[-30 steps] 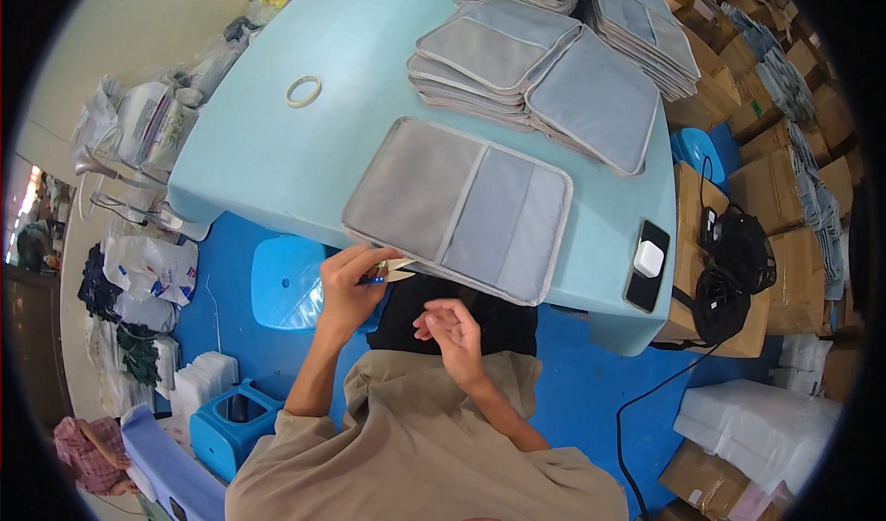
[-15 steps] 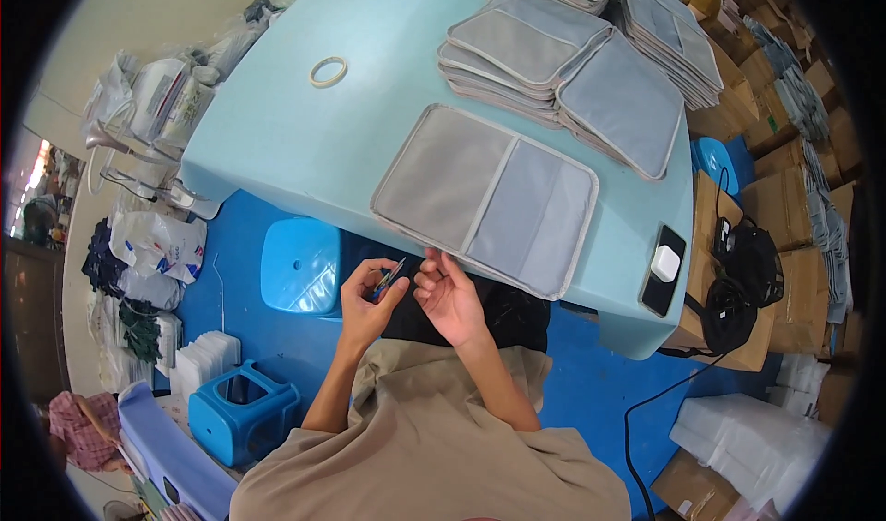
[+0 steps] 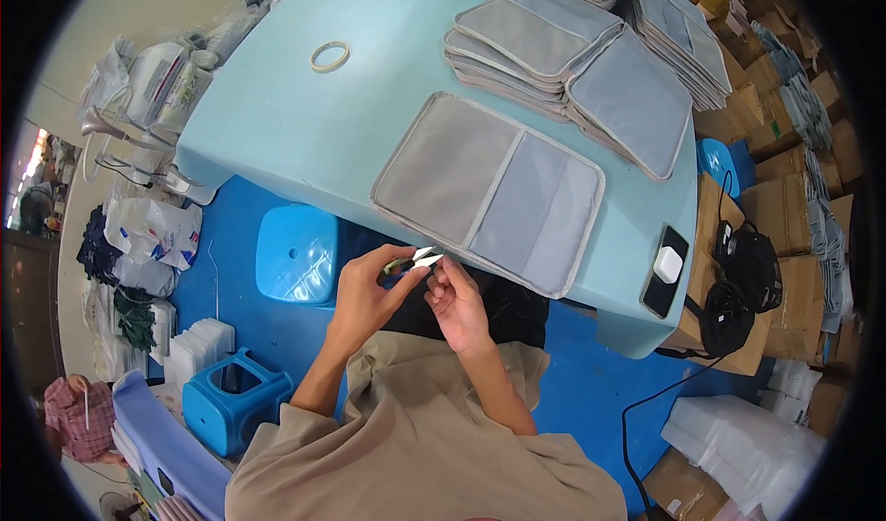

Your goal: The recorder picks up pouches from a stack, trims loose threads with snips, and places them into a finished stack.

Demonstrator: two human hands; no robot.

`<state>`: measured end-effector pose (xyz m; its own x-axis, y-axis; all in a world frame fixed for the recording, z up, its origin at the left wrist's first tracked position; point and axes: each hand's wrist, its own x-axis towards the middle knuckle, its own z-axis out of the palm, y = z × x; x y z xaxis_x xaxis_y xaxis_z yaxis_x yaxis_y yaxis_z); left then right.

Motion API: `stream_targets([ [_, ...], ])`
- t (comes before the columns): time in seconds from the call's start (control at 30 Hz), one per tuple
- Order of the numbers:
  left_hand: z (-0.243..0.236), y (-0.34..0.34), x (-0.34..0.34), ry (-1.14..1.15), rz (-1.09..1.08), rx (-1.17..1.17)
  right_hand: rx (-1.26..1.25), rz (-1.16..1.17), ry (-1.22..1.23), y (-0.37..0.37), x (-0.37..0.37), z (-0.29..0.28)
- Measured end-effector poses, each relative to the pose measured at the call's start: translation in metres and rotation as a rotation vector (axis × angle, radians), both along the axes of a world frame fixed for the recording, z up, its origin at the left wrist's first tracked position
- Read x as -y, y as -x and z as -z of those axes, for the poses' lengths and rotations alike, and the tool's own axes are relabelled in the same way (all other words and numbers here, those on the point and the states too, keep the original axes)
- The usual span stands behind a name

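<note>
Tbl [image 3: 263,119] has 1 tape roll [image 3: 323,69], L hand [image 3: 363,288] 1 pr snips [image 3: 427,261].

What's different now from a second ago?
The right hand has moved up and left, its fingertips now beside the blades of the thread snips, by the near edge of the gray fabric panel. The left hand still holds the snips; the panel, tape roll and phone stayed put.

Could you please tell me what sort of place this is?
Probably a workshop or packing room for sewn goods: similar grey fabric panels are stacked on the table, cardboard boxes crowd the right side, and the left hand holds snips.
</note>
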<state>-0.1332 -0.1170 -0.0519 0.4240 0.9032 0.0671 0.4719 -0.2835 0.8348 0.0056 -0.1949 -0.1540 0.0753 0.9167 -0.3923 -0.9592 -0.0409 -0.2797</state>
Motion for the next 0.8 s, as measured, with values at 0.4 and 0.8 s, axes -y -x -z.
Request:
stream_targets([
  [0.4,-0.001,-0.01,-0.002,-0.139,0.021,-0.013,0.148,0.096,0.031,0.001,0.003,0.006],
  [0.8,0.0,-0.013,-0.003,-0.116,0.008,0.001,0.225,0.102,0.065,0.003,0.005,0.004],
])
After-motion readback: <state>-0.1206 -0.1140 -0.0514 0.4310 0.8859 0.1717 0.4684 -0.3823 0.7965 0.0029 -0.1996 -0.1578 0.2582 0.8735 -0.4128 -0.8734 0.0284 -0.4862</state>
